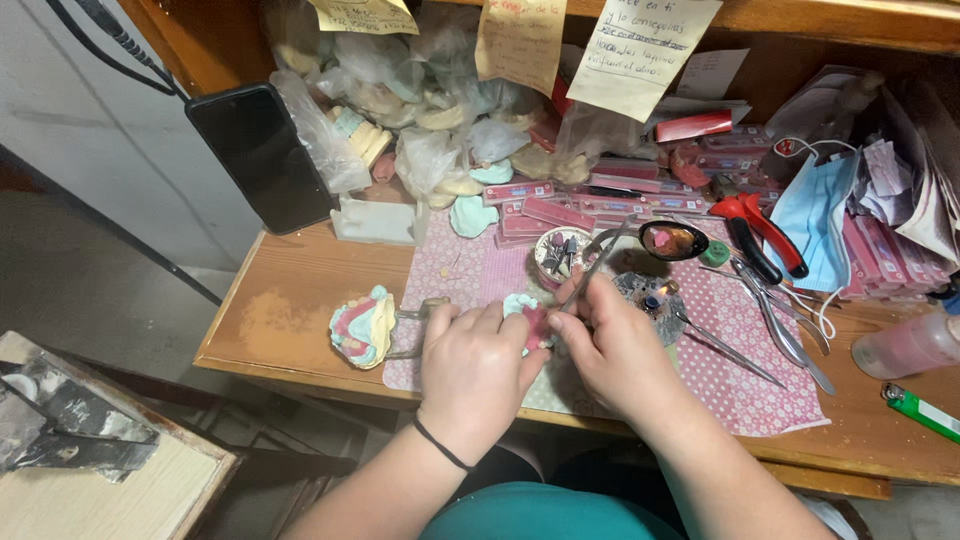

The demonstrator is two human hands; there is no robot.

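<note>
Far left, a black phone (262,155) leans upright against the wooden shelf side, bagged plaster casts (430,110) heaped just to its right. On the wooden desk (280,300), at the left edge of the pink patterned mat (760,370), a dental model on a metal articulator (362,327) lies by itself, just beside your left wrist. Your left hand (475,365) is curled closed around a small pale-green and pink wax model (528,318), held low over the mat's front centre; only its top shows between your fingers. Your right hand (610,350) touches the left one, fingers pinched tight on a thin metal instrument (592,270), its tip meeting the model and its handle slanting up and right. Just behind stands a small round cup of burs (560,250), then a black-rimmed mirror (673,240). Farther right lie red-handled pliers (765,232), a blue face mask (812,215), loose steel tools (790,330) and, at the edge, a green lighter (920,408).
</note>
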